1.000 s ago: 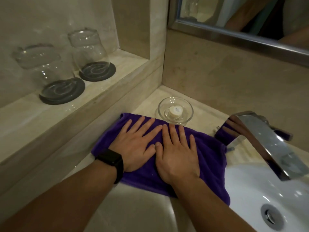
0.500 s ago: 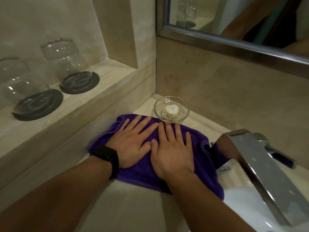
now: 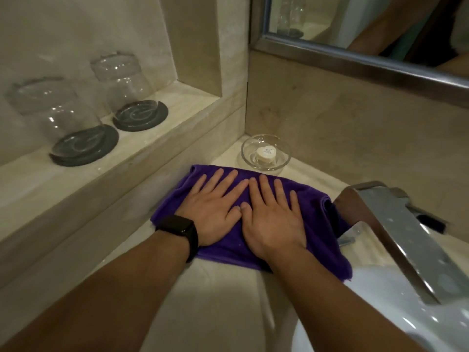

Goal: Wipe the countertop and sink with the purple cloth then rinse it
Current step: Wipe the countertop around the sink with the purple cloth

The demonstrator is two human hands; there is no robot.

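Observation:
The purple cloth (image 3: pixel 314 204) lies spread on the beige countertop (image 3: pixel 223 288), in the corner between the ledge wall and the faucet. My left hand (image 3: pixel 213 209), with a black watch on its wrist, rests flat on the cloth's left half, fingers apart. Beside it and touching it, my right hand (image 3: pixel 271 219) presses flat on the cloth's middle. Neither hand grips the fabric. The cloth's right edge is bunched against the faucet base. Part of the white sink (image 3: pixel 380 316) shows at the lower right.
A chrome faucet (image 3: pixel 406 240) juts over the sink at the right. A glass dish (image 3: pixel 265 154) with a small soap stands just beyond the cloth. Two upturned glasses (image 3: pixel 55 115) (image 3: pixel 121 80) sit on dark coasters on the raised ledge at the left. A mirror (image 3: pixel 355 21) hangs above.
Both hands have pushed the cloth a little left and back toward the corner. Its right side has bunched up by the faucet. The view has shifted.

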